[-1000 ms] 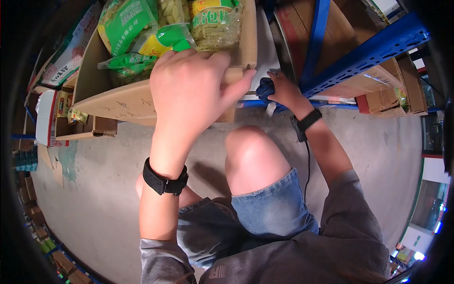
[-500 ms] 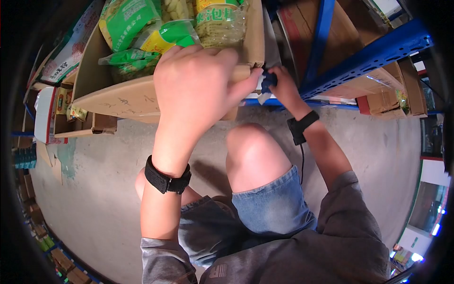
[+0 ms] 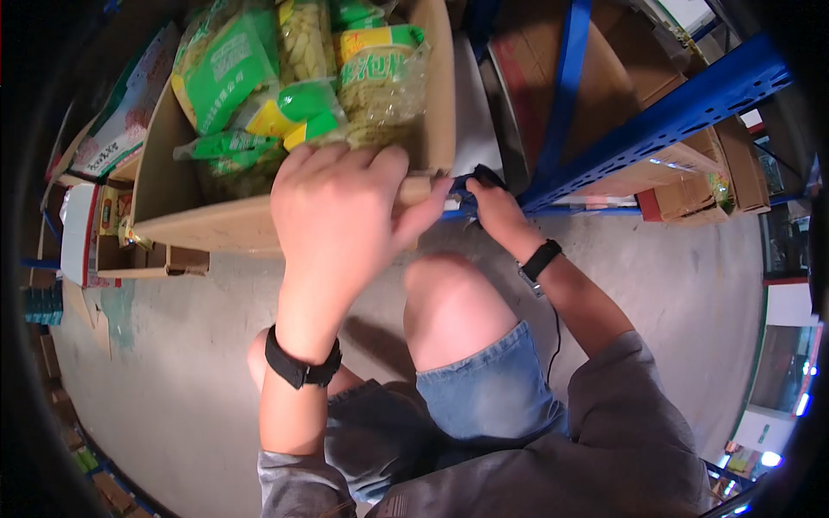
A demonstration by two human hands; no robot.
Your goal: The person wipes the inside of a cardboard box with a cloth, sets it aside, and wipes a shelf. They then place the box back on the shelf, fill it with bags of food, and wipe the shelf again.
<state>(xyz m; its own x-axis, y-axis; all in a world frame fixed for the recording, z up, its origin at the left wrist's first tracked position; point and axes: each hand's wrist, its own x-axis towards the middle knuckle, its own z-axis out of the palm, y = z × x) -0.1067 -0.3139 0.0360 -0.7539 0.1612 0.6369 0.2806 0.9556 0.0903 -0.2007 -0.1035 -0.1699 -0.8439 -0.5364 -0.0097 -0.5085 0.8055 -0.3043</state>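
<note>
My left hand [image 3: 337, 207] is closed over the front wall of an open cardboard box [image 3: 207, 223], fingers inside the rim and thumb towards its right corner. Inside the box lie several clear plastic packets of pale food with green and yellow labels, among them a green packet [image 3: 229, 73] and a packet with large green characters [image 3: 380, 82]. Just right of that corner, my right hand [image 3: 499, 211] is closed on a bunched dark blue cloth [image 3: 485, 176] at the shelf's front edge. Its fingertips are partly hidden by the cloth.
A white shelf surface [image 3: 473, 112] runs beside the box. To the right stand a blue perforated rack beam [image 3: 656, 129] and more cardboard boxes [image 3: 695, 186]. A low carton [image 3: 151, 259] with small packets sits at left. My bent knees are below, over the grey floor [image 3: 190, 345].
The view has shifted, so the box and both hands appear lower. My right hand has moved the cloth along the shelf edge, and more of the white surface shows. My left hand keeps its grip.
</note>
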